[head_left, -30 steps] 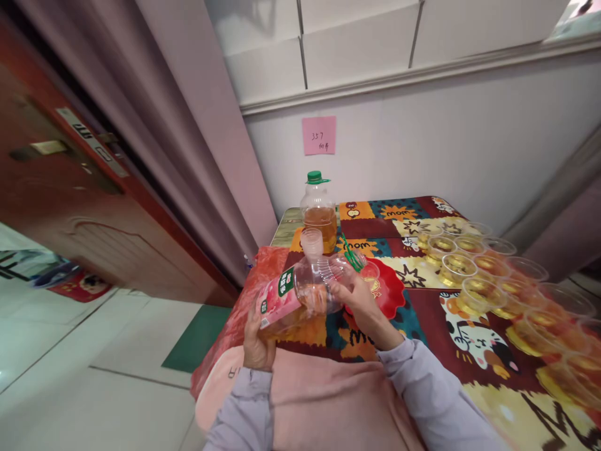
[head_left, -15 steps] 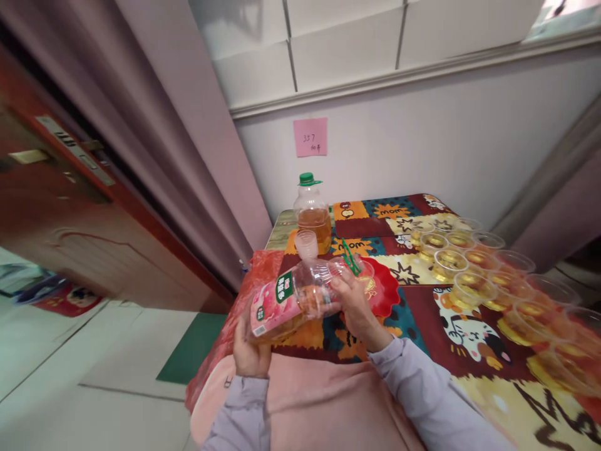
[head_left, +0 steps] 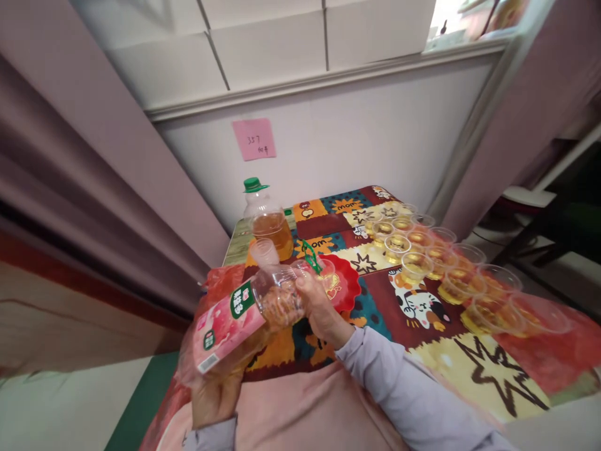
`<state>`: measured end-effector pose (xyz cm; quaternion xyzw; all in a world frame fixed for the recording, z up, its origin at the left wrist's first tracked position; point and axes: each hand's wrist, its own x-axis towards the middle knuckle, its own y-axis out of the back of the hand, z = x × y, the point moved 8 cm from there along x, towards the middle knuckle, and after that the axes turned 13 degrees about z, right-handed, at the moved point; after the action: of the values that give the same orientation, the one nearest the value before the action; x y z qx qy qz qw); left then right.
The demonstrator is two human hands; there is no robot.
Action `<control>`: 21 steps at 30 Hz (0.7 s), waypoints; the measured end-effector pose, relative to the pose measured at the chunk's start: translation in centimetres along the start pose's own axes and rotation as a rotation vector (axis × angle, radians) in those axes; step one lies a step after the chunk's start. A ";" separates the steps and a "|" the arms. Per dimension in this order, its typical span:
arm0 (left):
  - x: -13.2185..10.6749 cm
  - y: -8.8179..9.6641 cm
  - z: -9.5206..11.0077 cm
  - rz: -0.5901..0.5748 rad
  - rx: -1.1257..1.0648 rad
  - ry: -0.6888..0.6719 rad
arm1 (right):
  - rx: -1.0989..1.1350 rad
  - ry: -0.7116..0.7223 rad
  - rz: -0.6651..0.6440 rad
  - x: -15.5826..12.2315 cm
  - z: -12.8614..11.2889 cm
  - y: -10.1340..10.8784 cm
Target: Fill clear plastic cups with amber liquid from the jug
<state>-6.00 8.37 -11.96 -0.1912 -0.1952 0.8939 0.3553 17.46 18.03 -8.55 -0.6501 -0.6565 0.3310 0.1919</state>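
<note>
A big clear plastic bottle [head_left: 235, 319] with a pink label lies tilted between my hands, its neck up to the right and amber liquid inside. My right hand [head_left: 319, 307] is closed around its neck. Under the bottle's base, my left hand [head_left: 216, 394] supports it, most of the fingers hidden behind it. A green strip [head_left: 311, 255] sticks out at the bottle's mouth. Just beyond the mouth is a red scalloped plate [head_left: 345, 288] with a gold print. A stack of clear plastic cups [head_left: 264, 252] stands behind the bottle.
A second bottle [head_left: 270, 228] with a green cap and amber liquid stands at the back left. Several clear cups [head_left: 417, 266] holding yellow liquid are in rows on the right of the patterned tablecloth [head_left: 323, 225]. A pink note [head_left: 254, 139] sticks to the wall.
My view has turned to the right, so the table appears further left. The held bottle looks closer and tilts more steeply, base down; both hands keep hold of it.
</note>
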 end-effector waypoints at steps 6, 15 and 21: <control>1.5 2.6 -2.4 -0.086 0.118 0.190 | -0.006 0.067 -0.038 0.3 -0.3 -0.4; 0.5 0.9 -1.3 -0.276 -0.008 0.169 | 0.033 -0.040 -0.087 0.9 3.1 0.2; 0.8 1.9 -1.8 -0.154 -0.004 0.111 | 0.045 -0.074 -0.096 0.4 3.2 0.2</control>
<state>-6.72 8.05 -14.53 -0.2255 -0.1911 0.8515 0.4330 15.34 17.83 -11.01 -0.6006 -0.6861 0.3598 0.1977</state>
